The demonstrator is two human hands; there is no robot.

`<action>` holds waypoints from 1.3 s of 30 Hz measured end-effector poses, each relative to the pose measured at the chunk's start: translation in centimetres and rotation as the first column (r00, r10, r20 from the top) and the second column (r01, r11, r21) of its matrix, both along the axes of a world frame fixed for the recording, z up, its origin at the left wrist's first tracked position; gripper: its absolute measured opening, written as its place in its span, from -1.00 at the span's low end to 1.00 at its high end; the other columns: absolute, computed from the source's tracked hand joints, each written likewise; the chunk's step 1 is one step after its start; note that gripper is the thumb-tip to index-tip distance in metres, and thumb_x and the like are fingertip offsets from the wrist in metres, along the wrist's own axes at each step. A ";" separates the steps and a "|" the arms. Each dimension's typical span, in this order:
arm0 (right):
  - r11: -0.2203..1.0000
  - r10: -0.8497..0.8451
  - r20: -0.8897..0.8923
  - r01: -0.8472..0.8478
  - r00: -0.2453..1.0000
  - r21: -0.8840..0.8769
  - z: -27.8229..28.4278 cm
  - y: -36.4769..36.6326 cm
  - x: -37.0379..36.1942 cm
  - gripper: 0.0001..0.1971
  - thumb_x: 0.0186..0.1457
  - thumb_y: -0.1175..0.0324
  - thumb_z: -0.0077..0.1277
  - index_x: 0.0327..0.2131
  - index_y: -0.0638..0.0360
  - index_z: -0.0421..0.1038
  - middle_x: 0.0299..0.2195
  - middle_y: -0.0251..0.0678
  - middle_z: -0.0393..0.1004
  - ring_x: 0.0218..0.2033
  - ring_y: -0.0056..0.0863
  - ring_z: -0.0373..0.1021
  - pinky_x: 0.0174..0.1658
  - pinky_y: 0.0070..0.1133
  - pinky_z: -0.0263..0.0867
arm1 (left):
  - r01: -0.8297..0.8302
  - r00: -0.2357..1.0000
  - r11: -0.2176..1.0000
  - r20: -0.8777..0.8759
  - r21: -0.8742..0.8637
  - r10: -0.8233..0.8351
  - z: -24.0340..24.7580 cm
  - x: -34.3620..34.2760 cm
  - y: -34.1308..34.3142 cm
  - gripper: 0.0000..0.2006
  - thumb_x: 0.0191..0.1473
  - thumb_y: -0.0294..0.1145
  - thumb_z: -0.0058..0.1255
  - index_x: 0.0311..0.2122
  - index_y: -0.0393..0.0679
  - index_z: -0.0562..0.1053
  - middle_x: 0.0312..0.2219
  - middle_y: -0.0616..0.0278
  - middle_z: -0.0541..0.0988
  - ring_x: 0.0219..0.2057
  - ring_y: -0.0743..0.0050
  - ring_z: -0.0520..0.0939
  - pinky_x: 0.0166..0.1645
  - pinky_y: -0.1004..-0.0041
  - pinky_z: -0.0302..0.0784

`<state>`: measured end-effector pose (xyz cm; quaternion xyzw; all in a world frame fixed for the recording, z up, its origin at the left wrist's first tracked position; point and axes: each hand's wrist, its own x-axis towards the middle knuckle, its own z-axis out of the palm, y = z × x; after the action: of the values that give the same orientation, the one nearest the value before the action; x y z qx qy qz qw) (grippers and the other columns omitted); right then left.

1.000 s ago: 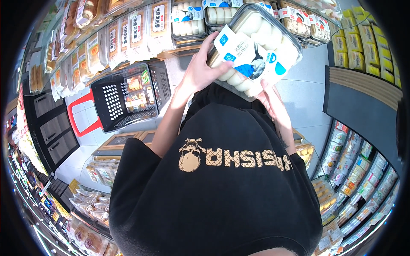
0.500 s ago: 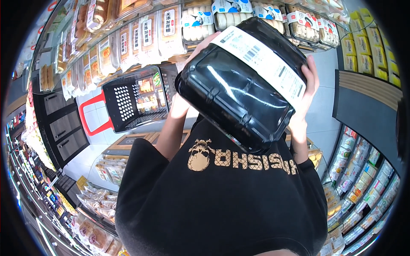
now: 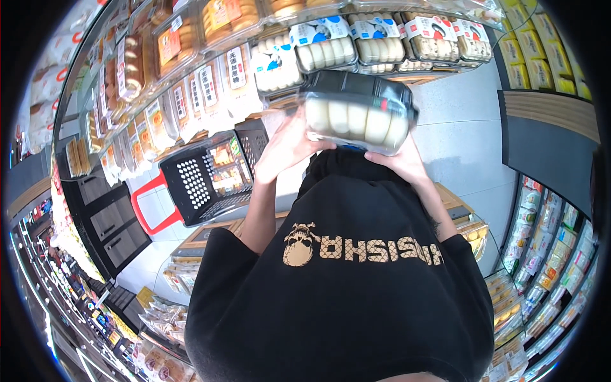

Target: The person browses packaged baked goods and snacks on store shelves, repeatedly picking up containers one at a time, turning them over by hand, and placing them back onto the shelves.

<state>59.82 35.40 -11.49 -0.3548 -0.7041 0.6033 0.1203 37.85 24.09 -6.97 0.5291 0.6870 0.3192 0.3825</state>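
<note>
A: Both hands clamp the bun tray [image 3: 356,114] at chest height, below the shelf – left hand [image 3: 289,148], right hand [image 3: 400,162]

B: Should keep it level, fingers spread underneath w/ even grip

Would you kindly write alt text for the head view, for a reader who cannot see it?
Two hands, left hand and right hand, hold up a black tray of pale buns before shop shelves of packaged baked goods. A black basket with a red handle is at the left, above the person's black shirt.
</note>
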 end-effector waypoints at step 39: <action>0.327 -0.530 0.155 0.369 0.833 -0.870 -15.5 21.7 -6.3 -0.49 -0.26 0.27 0.22 -0.22 0.19 0.23 -0.31 -0.45 0.25 -0.31 -0.64 0.16 -0.11 -0.67 0.14 | -0.570 -0.065 0.514 0.659 -0.641 0.750 -12.2 3.5 17.9 -0.41 -0.09 -0.33 -0.05 0.02 -0.30 0.01 -0.13 -0.07 0.21 -0.05 0.21 0.25 -0.01 0.35 0.24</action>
<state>53.47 57.11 -27.00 -0.4967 -0.1553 0.8424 0.1397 41.38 42.01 -19.16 -0.1799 0.5416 0.6340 0.5219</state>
